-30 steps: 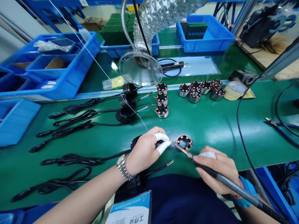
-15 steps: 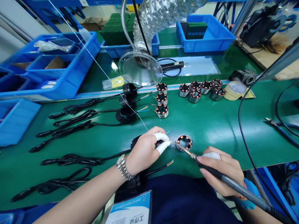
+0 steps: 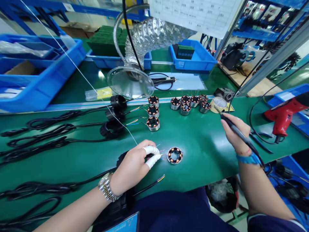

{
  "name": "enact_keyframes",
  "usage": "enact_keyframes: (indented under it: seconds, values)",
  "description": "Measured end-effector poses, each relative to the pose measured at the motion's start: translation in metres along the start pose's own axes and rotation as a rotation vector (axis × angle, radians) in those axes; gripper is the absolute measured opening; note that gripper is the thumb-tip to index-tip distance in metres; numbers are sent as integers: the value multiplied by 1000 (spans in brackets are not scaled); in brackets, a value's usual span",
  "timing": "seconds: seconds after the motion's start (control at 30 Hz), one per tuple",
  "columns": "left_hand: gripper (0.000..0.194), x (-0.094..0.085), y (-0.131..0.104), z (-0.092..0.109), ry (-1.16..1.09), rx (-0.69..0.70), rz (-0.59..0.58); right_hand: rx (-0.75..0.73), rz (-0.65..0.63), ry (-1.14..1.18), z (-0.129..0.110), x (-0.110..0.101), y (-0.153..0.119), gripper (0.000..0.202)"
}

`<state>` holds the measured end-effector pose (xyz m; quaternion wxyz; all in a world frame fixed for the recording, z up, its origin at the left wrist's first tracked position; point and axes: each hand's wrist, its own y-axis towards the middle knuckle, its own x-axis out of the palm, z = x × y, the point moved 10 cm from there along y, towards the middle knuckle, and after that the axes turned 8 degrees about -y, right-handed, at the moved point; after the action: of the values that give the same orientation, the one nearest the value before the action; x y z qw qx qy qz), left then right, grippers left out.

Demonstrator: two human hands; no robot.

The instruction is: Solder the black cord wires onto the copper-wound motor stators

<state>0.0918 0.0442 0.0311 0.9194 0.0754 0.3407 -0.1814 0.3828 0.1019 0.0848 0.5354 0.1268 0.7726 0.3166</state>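
My left hand (image 3: 135, 166), with white finger cots on thumb and forefinger, pinches thin coloured wires together with a strand of solder wire (image 3: 80, 71) that comes down from the upper left. Just right of those fingertips a motor stator (image 3: 175, 155) with copper windings lies on the bench, fine leads between them. Part of a black cap under this hand is hidden. My right hand (image 3: 235, 130) is closed around a soldering iron (image 3: 238, 134), raised at the right. The iron's tip is at the front of a round yellowish tin (image 3: 219, 104); I cannot tell whether they touch.
Three stators (image 3: 153, 124) wired to black caps (image 3: 112, 129) and coiled cables stand at left. Several more stators (image 3: 185, 109) sit near the tin. A clear fume funnel (image 3: 130, 83) hangs behind. A red heat gun (image 3: 285, 116) and blue-handled pliers (image 3: 262, 141) lie right.
My right hand has lifted the soldering iron away from the stator, moving it up and right to the yellowish tin. My left hand keeps its pinch beside the stator. The view has turned right.
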Motion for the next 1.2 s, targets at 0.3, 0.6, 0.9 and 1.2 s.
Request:
enact_keyframes:
  seconds: [0.3, 0.6, 0.9, 1.2]
  values:
    - [13, -4, 0, 4, -27, 39, 8, 0, -15, 38, 9, 24, 11, 21]
    - [33, -15, -16, -4, 163, 55, -60, -494, -382, 302, -170, 56, -80, 22]
    - [18, -26, -7, -17, 167, 21, 17, -195, -739, 560, -172, 77, -59, 26]
    - [28, -37, -9, -14, -64, -108, -338, 471, -888, 1064, -171, 66, -47, 21]
